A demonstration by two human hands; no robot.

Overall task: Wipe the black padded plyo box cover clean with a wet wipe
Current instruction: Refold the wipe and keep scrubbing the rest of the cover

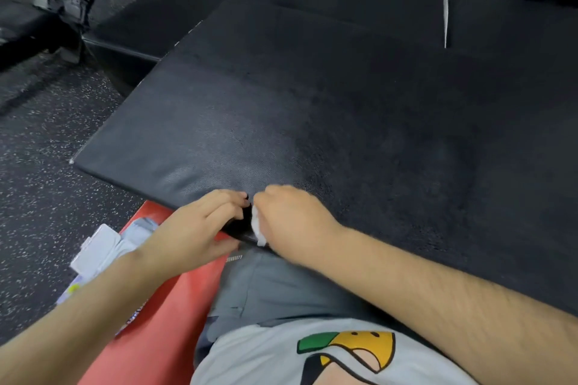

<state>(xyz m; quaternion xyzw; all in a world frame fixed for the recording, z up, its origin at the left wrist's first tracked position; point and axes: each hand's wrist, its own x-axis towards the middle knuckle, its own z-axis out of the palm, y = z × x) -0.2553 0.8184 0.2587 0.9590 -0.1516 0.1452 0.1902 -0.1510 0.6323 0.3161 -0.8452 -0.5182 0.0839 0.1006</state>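
Head view: the black cover [312, 119] lies flat and wide in front of the person, its near edge over the grey shorts [281, 284] and a red pad [156, 322]. The left hand [200, 228] grips that near edge, fingers curled on top and thumb below. Just beside it, the right hand [287, 219] has its fingers closed round a bunched white wipe [258, 228], which it presses on the cover's edge. A wipe pack [100, 247] with a white lid lies to the left, beside the speckled floor [47, 166].
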